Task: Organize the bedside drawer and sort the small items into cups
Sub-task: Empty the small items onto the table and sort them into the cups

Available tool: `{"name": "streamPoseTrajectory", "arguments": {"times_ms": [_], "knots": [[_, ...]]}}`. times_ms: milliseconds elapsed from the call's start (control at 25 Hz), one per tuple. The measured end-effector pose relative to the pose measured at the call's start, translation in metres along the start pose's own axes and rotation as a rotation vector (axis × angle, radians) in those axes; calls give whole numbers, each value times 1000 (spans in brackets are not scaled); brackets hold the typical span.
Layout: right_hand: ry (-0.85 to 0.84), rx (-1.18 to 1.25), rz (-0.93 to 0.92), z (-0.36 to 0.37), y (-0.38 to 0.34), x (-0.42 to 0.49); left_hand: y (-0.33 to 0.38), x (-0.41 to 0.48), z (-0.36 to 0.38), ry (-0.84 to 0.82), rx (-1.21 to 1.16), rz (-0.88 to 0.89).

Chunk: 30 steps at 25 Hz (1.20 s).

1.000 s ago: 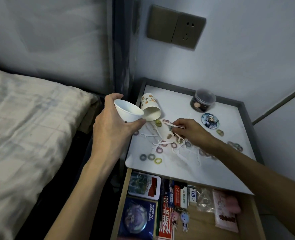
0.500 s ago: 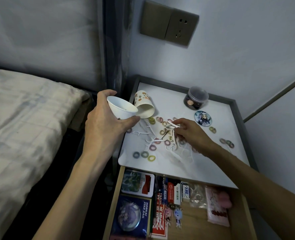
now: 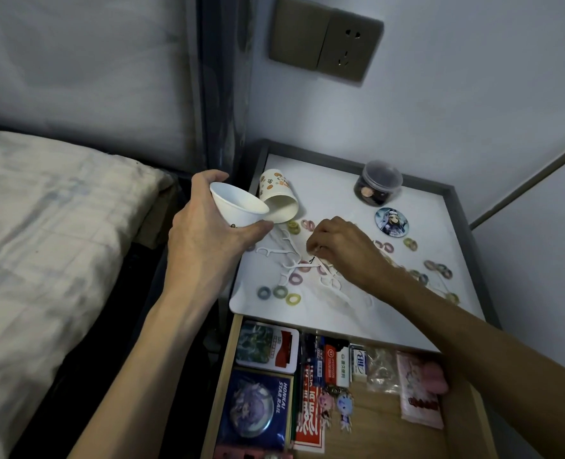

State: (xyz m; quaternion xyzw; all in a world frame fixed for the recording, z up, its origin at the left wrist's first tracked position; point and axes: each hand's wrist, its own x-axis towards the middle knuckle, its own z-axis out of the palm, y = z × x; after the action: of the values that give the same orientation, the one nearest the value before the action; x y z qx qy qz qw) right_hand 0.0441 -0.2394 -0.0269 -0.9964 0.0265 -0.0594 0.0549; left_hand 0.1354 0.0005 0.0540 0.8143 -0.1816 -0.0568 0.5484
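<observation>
My left hand (image 3: 205, 236) grips a white paper cup (image 3: 238, 207), tilted with its mouth toward the right, over the left edge of the white nightstand top (image 3: 334, 180). A patterned paper cup (image 3: 276, 198) lies on its side just behind it. My right hand (image 3: 340, 246) is knuckles-up over a pile of white floss picks (image 3: 291, 263), its curled fingertips pinching one in the pile. Several small coloured hair ties (image 3: 278, 292) lie scattered around the picks.
A clear lidded jar of coins (image 3: 378, 187) and a round badge (image 3: 392, 221) sit at the back. The open wooden drawer (image 3: 463, 435) below holds cards, boxes, keychains and packets. A bed (image 3: 52, 243) lies to the left. A wall socket (image 3: 324, 44) is above.
My right hand has turned its knuckles up and dropped its fingertips onto the floss pick pile; the pick it held out earlier no longer shows. My left hand keeps the cup.
</observation>
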Motion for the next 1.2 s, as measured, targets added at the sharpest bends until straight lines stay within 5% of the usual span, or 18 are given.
{"name": "streamPoseTrajectory", "arguments": {"times_ms": [160,640,880,1080,1200], "knots": [[-44,161,187,1,4,5,-1,1,0,0,-8,4],[-107,-4,-32,7,3,13,1,-4,3,-20,-9,24],[4,6,63,-20,5,6,2,-4,6,-25,-13,48],[66,360,379,-47,2,0,5,-10,15,-60,23,82],[84,396,407,-73,-9,-8,6,-15,20,-97,40,103]]}}
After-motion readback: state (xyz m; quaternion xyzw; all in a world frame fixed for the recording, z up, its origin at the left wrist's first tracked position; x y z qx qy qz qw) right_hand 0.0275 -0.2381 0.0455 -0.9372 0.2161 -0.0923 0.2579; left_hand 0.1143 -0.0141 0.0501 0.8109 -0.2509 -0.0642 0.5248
